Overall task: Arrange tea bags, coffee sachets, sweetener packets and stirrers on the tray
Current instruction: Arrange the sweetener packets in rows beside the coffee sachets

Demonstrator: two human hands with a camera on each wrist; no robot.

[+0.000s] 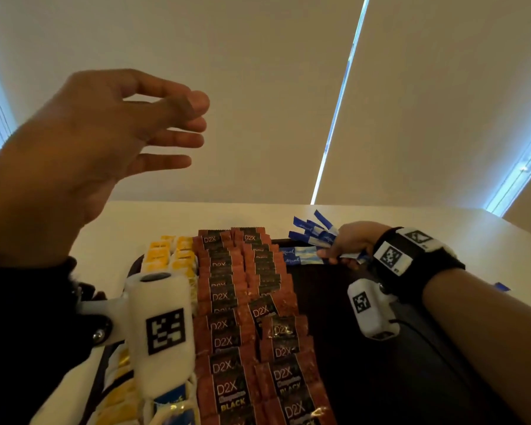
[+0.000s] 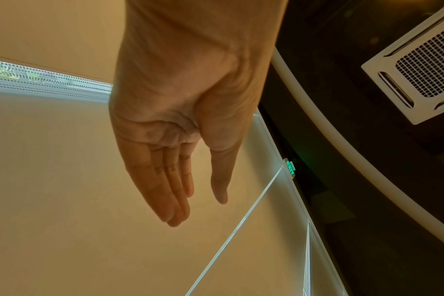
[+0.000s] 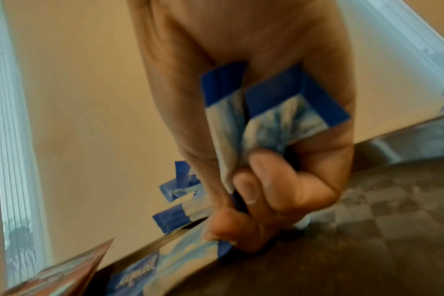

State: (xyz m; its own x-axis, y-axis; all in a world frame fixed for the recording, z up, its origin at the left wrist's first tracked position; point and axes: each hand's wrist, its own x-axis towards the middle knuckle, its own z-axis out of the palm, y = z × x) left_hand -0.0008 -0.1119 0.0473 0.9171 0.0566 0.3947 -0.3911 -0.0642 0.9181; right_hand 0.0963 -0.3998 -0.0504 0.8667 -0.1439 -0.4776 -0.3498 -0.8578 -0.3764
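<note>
A dark tray (image 1: 365,378) holds rows of yellow tea bags (image 1: 169,256) at its left and two rows of red-brown coffee sachets (image 1: 227,342) down the middle. My right hand (image 1: 348,246) grips a bunch of blue sweetener packets (image 1: 316,234) at the tray's far edge, low over two blue packets (image 1: 301,255) lying there. In the right wrist view the curled fingers (image 3: 266,192) squeeze the sweetener packets (image 3: 279,120) above the tray (image 3: 367,250). My left hand (image 1: 129,130) is raised high over the table, fingers spread and empty, its palm (image 2: 170,112) bare. No stirrers are visible.
The tray rests on a white table (image 1: 396,222) that ends at a pale wall with window strips. One blue packet (image 1: 501,286) lies on the table right of the tray. The tray's right half is bare dark surface.
</note>
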